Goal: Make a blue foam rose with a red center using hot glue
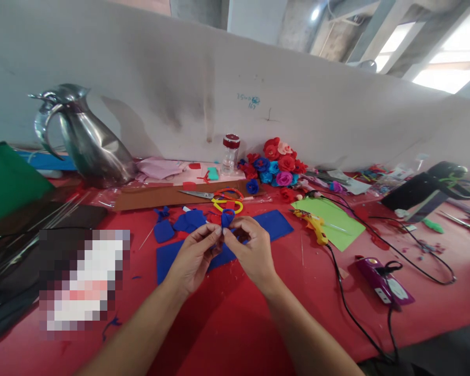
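Observation:
Between the fingertips of my left hand [198, 253] and my right hand [253, 248], a small blue paper flower [227, 217] is pinched from both sides. Both hands are closed around its base, which the fingers hide. Under them lies a long strip of blue paper [276, 224]. Cut blue pieces [190, 221] and a rounded blue petal [164, 232] rest just left of the flower. Right behind it are scissors [227, 201] with orange and yellow handles, blades pointing left.
A yellow glue gun [315, 227] lies on green paper [347, 224] at right, its cord running past a purple power strip [386, 282]. Finished paper roses [280, 164], a glass jar [231, 154] and a metal jug [86, 138] stand along the wall.

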`<state>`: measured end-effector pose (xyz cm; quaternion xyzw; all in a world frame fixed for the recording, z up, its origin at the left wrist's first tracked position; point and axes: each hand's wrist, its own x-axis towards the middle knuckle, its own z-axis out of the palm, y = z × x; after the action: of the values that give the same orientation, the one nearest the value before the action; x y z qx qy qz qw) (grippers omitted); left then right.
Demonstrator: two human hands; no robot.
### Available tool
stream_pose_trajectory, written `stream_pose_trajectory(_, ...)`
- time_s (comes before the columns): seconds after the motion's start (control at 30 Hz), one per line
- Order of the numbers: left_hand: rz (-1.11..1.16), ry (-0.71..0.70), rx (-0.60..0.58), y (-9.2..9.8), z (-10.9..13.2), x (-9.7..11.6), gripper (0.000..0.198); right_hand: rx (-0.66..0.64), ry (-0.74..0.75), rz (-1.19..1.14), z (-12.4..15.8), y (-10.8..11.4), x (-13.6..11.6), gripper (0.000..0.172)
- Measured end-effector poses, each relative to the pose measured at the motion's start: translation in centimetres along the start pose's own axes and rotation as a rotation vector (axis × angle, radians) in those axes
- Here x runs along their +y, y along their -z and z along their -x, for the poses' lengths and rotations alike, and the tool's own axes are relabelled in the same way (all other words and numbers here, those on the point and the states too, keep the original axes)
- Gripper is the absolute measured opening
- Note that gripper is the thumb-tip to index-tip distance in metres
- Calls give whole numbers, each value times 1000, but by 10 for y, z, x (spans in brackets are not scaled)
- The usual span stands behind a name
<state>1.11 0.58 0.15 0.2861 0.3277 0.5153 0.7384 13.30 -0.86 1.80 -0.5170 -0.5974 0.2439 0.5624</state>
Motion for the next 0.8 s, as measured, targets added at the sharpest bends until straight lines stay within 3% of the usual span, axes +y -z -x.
stream_pose_trajectory(0.8, -45, -160, -11, 1, 0, 0, 26, -11, 118, -54, 6, -2, -6, 11)
